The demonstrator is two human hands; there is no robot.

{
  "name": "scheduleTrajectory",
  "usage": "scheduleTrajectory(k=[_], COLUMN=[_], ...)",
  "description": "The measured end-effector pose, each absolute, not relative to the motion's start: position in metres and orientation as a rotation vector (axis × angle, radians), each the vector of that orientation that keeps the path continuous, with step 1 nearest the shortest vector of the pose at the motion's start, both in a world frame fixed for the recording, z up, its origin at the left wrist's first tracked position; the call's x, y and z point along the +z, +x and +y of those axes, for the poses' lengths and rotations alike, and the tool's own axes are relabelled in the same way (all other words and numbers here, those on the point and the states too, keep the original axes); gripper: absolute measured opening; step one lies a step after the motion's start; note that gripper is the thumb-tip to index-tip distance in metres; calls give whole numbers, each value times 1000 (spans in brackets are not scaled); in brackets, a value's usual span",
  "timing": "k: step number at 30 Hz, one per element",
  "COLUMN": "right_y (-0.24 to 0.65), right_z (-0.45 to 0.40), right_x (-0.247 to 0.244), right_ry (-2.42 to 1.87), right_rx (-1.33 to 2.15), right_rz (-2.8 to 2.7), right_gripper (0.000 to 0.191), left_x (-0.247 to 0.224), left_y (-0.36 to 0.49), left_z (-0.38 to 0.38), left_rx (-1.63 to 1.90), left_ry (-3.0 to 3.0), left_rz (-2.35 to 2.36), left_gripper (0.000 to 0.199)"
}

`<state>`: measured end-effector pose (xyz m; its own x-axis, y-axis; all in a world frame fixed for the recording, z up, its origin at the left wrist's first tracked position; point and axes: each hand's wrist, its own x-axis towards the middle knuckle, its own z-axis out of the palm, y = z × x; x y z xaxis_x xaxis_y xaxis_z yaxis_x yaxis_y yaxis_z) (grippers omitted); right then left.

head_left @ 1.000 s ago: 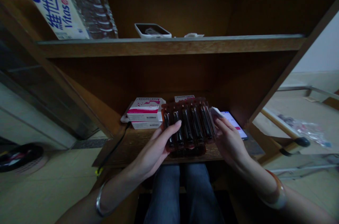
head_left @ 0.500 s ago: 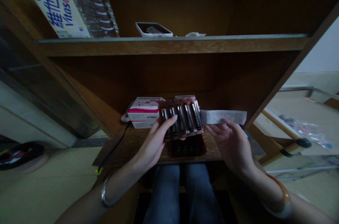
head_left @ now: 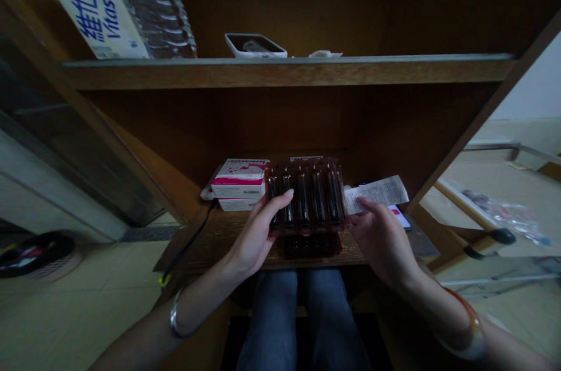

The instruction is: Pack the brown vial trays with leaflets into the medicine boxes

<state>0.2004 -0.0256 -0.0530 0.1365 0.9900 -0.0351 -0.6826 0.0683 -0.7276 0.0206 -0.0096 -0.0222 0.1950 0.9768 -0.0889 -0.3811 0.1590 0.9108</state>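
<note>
Holding the vial tray (head_left: 307, 198) at its left side, my left hand (head_left: 255, 238) is clamped on it, thumb laid over the upper face and fingers behind and below. The tray is raised above the front part of the counter (head_left: 228, 242), its row of dark vials facing up toward me. My right hand (head_left: 385, 241) is closed on a printed paper slip (head_left: 380, 192), pinched between thumb and fingers, just right of the tray. The slip extends outward to the right, over part of a phone (head_left: 401, 217) lying on the counter. Whether my right fingertips also touch the tray edge, I cannot tell.

A second vial tray (head_left: 312, 246) rests on the counter below the raised one, near the front edge. Two pink-and-white boxes (head_left: 239, 181) are stacked to the left of the raised tray, one on top of the other. Another box (head_left: 305, 158) is located behind the tray and mostly hidden by it. A black cable (head_left: 193, 241) runs down across the left part of the counter.

Upper shelf (head_left: 289, 75), left to right: a Vitasoy carton (head_left: 105, 17), a clear bottle (head_left: 160, 14) beside it, a white-rimmed case (head_left: 256, 47), and a small white item (head_left: 325, 54).
</note>
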Motion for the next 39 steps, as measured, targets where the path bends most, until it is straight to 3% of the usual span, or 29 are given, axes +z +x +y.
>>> scheduleTrajectory(k=[4, 10, 14, 17, 26, 34, 39], right_y=[205, 208, 202, 200, 209, 203, 203], right_z=[-30, -33, -31, -27, -11, -2, 6], right_x=[-52, -54, -58, -62, -47, -36, -33], right_ry=[-654, -507, -650, -708, -813, -834, -845], right_rx=[1422, 1526, 1437, 1405, 1667, 1549, 1591], right_rz=[-594, -799, -852, -829, -1071, -1181, -1069], right_gripper=[16, 39, 33, 44, 32, 34, 35], left_x=[-20, -16, -19, -21, -24, -19, -1], left_y=[21, 23, 24, 24, 25, 16, -20], left_z=[-10, -12, -15, -15, -14, -9, 47], left_rx=[1125, 1191, 1205, 1180, 1172, 1107, 777], left_ry=[918, 955, 1008, 1073, 1164, 1754, 2398], left_rz=[878, 859, 886, 854, 853, 904, 857], left_gripper=[42, 35, 38, 38, 38, 50, 58])
